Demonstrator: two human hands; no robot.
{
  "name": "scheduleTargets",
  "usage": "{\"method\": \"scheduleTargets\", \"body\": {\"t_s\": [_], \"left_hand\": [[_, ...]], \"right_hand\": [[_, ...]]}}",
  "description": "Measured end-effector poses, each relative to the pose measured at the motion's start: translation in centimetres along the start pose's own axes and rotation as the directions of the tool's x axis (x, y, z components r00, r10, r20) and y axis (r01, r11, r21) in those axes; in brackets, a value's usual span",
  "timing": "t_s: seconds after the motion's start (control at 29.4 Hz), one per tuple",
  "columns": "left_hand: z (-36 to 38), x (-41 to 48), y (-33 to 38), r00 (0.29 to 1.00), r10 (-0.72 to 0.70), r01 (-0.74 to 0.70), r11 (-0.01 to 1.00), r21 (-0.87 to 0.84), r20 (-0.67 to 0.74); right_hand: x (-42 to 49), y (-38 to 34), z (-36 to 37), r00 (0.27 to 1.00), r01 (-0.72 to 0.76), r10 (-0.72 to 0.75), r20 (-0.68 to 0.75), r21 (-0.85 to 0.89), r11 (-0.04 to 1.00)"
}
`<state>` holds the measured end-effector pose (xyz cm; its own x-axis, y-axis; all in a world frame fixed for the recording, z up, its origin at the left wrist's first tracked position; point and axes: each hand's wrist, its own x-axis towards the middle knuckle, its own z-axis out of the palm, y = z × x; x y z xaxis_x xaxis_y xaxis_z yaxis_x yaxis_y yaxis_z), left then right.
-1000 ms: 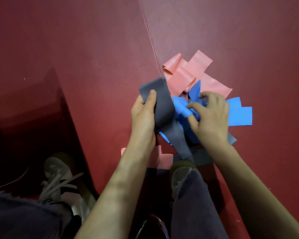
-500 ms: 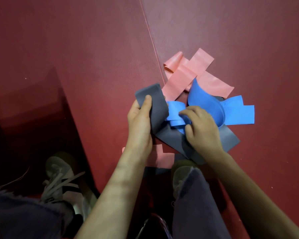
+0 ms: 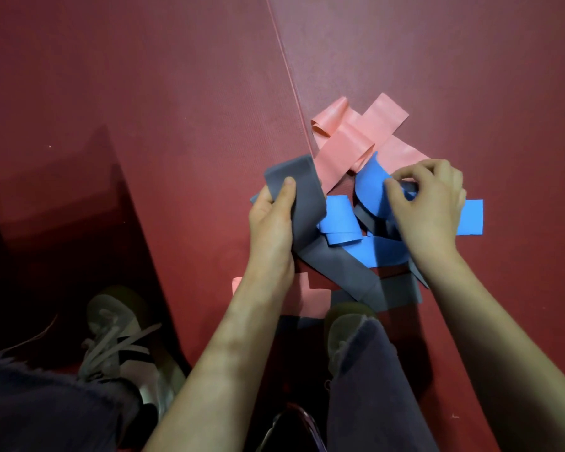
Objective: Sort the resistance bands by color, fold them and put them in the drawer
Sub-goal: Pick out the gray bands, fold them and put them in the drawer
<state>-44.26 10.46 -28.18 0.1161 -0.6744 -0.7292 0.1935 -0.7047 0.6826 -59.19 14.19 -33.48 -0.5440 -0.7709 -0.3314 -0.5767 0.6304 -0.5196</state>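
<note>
As seen from the head camera, the left hand grips a flat grey rubber resistance band, with the thumb pressed on its upper face and the fingers wrapped round its edge. The right hand, fingers bent, pinches a curved blue rubber resistance band atop the tangled pile. Salmon-pink rubber bands lie crossed just beyond, touching the blue. All rest on a dark red textured floor mat. 1 grey laced sneaker stands well left of the pile.

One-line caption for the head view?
Left hand grips grey band; right hand pinches blue band, pink bands beyond.
</note>
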Motion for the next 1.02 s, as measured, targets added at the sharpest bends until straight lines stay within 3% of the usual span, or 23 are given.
{"method": "scheduleTargets", "body": {"t_s": [0.07, 0.14, 0.24, 0.31, 0.37, 0.44, 0.58, 0.68, 0.78, 0.88, 0.95, 1.02], "left_hand": [[0.1, -0.1, -0.1, 1.000, -0.006, 0.006, 1.000, -0.008, -0.005], [0.1, -0.1, -0.2, 1.000, -0.009, 0.009, 1.000, -0.011, -0.008], [0.2, -0.1, -0.2, 1.000, -0.011, 0.011, 1.000, 0.001, 0.007], [0.2, -0.2, -0.1, 1.000, -0.018, 0.018, 1.000, 0.009, 0.012], [0.1, -0.2, -0.1, 1.000, -0.022, 0.022, 1.000, -0.002, 0.015], [0.1, -0.2, -0.1, 0.999, -0.027, 0.027, 1.000, 0.001, 0.027], [0.1, -0.3, -0.3, 0.998, -0.038, 0.037, 0.999, 0.007, 0.050], [0.1, -0.5, -0.6, 0.998, -0.044, 0.042, 0.998, 0.042, 0.053], [0.1, -0.3, -0.7, 0.998, -0.045, 0.042, 0.997, 0.072, 0.032], [-0.1, 0.0, -0.9, 0.996, -0.085, 0.086, 0.992, 0.089, -0.014], [-0.1, 0.2, -1.0, 0.991, -0.134, 0.135, 0.988, 0.069, -0.021], [0.1, 0.3, -0.9, 0.985, -0.171, 0.170, 0.983, 0.071, -0.001]], "right_hand": [[-0.6, -0.5, -0.2, 0.995, 0.094, -0.099, 0.023, 0.162, 0.982], [-1.4, -1.1, -0.3, 0.954, 0.116, -0.193, 0.229, 0.312, 0.943], [-2.7, -1.3, 0.1, 0.811, 0.037, -0.220, 0.543, 0.326, 0.945], [-3.3, -0.9, 0.6, 0.863, -0.021, -0.148, 0.483, 0.327, 0.945], [-3.2, -0.5, 0.7, 0.964, -0.033, -0.054, 0.261, 0.317, 0.948], [-2.5, -0.2, 0.6, 0.991, -0.052, 0.019, 0.132, 0.253, 0.966], [-0.6, 0.0, 0.8, 0.968, -0.046, 0.076, 0.240, -0.126, 0.991], [0.3, -0.7, 1.0, 0.971, 0.017, 0.020, 0.238, -0.155, 0.988], [0.3, -2.1, 0.1, 0.988, 0.102, -0.104, 0.111, 0.027, 0.994], [-0.7, -4.5, -1.7, 0.956, 0.292, -0.284, -0.066, 0.215, 0.932], [-1.2, -6.2, -2.7, 0.934, 0.324, -0.357, -0.025, 0.478, 0.816], [-1.8, -7.5, -3.5, 0.919, 0.105, -0.359, 0.161, 0.779, 0.618]]}}
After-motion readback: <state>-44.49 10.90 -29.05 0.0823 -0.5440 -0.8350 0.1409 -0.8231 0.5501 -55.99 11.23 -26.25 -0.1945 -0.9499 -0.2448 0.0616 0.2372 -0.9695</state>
